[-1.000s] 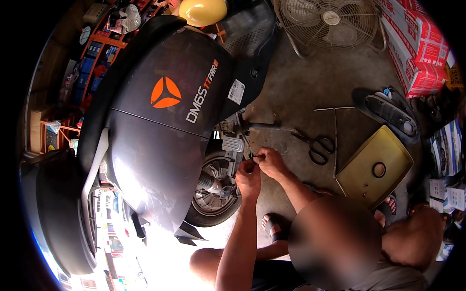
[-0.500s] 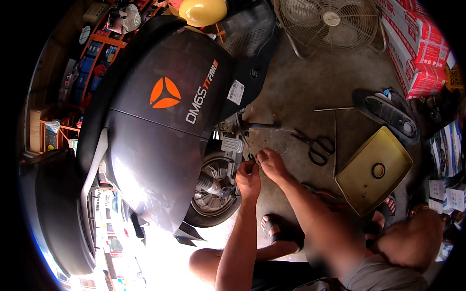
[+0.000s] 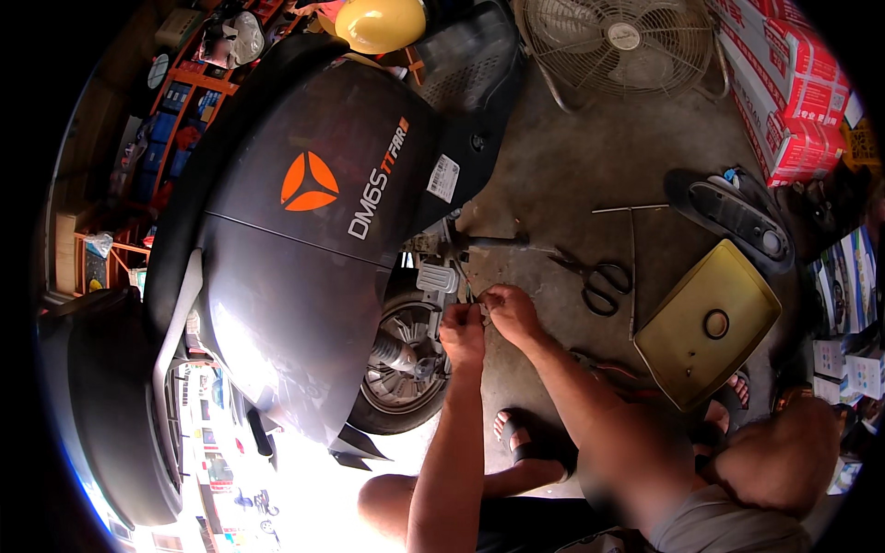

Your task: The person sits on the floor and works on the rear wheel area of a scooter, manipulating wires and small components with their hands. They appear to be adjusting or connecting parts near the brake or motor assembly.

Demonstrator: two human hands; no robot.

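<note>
A dark grey electric scooter (image 3: 304, 258) with an orange emblem stands at the left. Below its rear side are the grey ribbed footrest (image 3: 438, 278) and the rear wheel (image 3: 403, 364). Just right of the footrest, thin wires (image 3: 468, 288) hang from under the body. My left hand (image 3: 464, 334) pinches them from below with its fingertips. Close beside it, my right hand (image 3: 512, 313) is also closed in a pinch at the wire ends. The fingers hide exactly how the ends lie.
On the concrete floor to the right lie black-handled scissors (image 3: 601, 281), a T-handle wrench (image 3: 632, 258), a yellowish tray (image 3: 678, 346) holding a ring (image 3: 716, 323), and a black cover (image 3: 733, 221). Farther off are a floor fan (image 3: 622, 46) and red-and-white boxes (image 3: 793, 101).
Both hands have shifted very slightly left in the picture, along with the whole scene. They keep their pinch on the wires, and the fingers have moved a little.
</note>
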